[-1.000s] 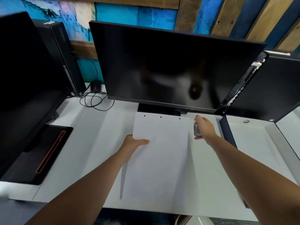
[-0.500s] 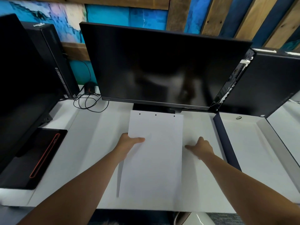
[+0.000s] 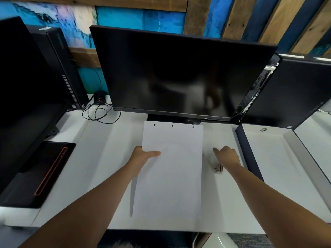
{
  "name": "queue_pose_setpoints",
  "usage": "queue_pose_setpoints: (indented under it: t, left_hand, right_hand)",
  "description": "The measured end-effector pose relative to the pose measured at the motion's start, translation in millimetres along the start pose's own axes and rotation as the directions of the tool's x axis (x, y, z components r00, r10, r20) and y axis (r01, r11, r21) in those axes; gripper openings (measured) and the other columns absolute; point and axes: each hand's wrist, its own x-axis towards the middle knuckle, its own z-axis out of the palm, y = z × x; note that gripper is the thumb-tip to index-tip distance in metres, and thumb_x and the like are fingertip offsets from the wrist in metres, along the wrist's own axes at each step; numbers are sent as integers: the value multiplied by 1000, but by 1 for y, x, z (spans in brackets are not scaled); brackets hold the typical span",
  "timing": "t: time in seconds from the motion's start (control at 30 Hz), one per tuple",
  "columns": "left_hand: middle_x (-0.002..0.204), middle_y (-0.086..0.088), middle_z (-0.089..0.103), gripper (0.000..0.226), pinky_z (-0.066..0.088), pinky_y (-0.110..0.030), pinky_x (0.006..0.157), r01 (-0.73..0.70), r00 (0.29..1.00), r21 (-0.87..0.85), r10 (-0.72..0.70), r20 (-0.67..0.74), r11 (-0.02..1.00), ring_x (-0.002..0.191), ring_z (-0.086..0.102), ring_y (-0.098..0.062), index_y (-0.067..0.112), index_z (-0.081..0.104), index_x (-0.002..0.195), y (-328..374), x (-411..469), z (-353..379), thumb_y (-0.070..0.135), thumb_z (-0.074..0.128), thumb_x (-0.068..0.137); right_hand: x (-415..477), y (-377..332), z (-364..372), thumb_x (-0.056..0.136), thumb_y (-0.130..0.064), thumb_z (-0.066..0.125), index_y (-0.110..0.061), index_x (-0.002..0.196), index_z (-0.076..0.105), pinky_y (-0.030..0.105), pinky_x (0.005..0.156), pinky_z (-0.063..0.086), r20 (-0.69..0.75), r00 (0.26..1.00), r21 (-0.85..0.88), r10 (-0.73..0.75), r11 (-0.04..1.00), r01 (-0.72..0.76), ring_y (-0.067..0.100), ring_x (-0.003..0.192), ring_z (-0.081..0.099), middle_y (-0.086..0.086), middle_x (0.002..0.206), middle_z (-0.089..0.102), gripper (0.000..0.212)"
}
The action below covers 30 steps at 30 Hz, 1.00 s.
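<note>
Head view, entries running near to far.

1. Desk (image 3: pixel 86 176): white top, bearing everything listed below.

2. Paper sheet (image 3: pixel 172 179): white, with three punched holes along its far edge. It is lying lengthwise at the middle of the desk, its far edge reaching to the foot of the monitor. The left edge is lifting slightly and casting a narrow shadow. Handling, as judged: very light, limp, easily creased, and likely sliding freely on the smooth top. It is best taken at an edge with thumb above and fingers below, and supported at a second edge if lifted clear.

3. Left hand (image 3: pixel 141 156): pinching the sheet at its left edge, the thumb lying flat on top and the fingers going under, out of sight.

4. Right hand (image 3: pixel 227 155): hovering just right of the sheet, fingers loosely bent, index finger pointing towards the paper, and gripping nothing that is showing.

5. Small shiny object (image 3: pixel 217 168): blurred, lying on the desk by the heel of the right hand. Whether the two are touching cannot be told. Probably hard and smooth.

6. Dark divider (image 3: pixel 249 149): running along the desk, right of the hand.

7. Black cables (image 3: pixel 98 113): coiling at far left.

8. Monitor (image 3: pixel 179 72): screen dark, standing beyond the sheet.
</note>
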Motion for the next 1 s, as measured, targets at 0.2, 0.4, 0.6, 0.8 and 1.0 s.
queue_pose_setpoints:
  t: [0.2, 0.4, 0.6, 0.8, 1.0]
  left_hand:
    - [93, -2, 74, 22, 53, -30, 75, 0, 1000, 0, 0, -3, 1000, 87, 69, -21, 17, 71, 91, 2, 0, 3, 7, 79, 73]
    - [103, -9, 73, 32, 53, -39, 89, -2, 1000, -13, 2, -3, 1000, 96, 69, -28, 10, 71, 102, 9, 0, 1, 8, 80, 72]
    - [101, -12, 73, 28, 54, -43, 88, 7, 1000, -27, -7, 0, 1000, 93, 69, -31, 9, 71, 99, 16, -7, 0, 6, 79, 72]
    - [99, -10, 74, 30, 55, -37, 82, -39, 999, -40, 41, 33, 998, 92, 70, -28, 7, 71, 102, 29, -17, 3, 4, 78, 73]
    - [100, -9, 75, 25, 55, -36, 85, -118, 990, -54, 122, 69, 991, 94, 71, -26, 10, 73, 96, 45, -27, 8, 2, 76, 73]
  right_hand:
    - [-23, -30, -9, 83, -14, 53, -8, 86, 65, 30, 68, 41, 48, 979, 517, -197, 844, 144, 22, 81, 56, 4, 85, 62, 14]
    - [-41, -40, -6, 96, -38, 40, -4, 94, 67, 34, 77, 49, 251, 918, 850, -306, 523, -58, 24, 79, 66, 11, 90, 72, 43]
    - [-55, -39, -6, 87, -17, 63, -6, 101, 70, 31, 84, 53, 319, 839, 835, -440, 549, -30, 24, 92, 68, 9, 102, 73, 19]
    - [-59, -38, -14, 82, -8, 67, -3, 96, 71, 42, 93, 52, 285, 842, 851, -457, 525, -3, 30, 96, 69, 15, 104, 73, 15]
    - [-72, -45, -34, 80, -6, 68, -3, 100, 71, 41, 91, 52, 225, 824, 878, -520, 474, 60, 30, 97, 69, 14, 105, 73, 20]
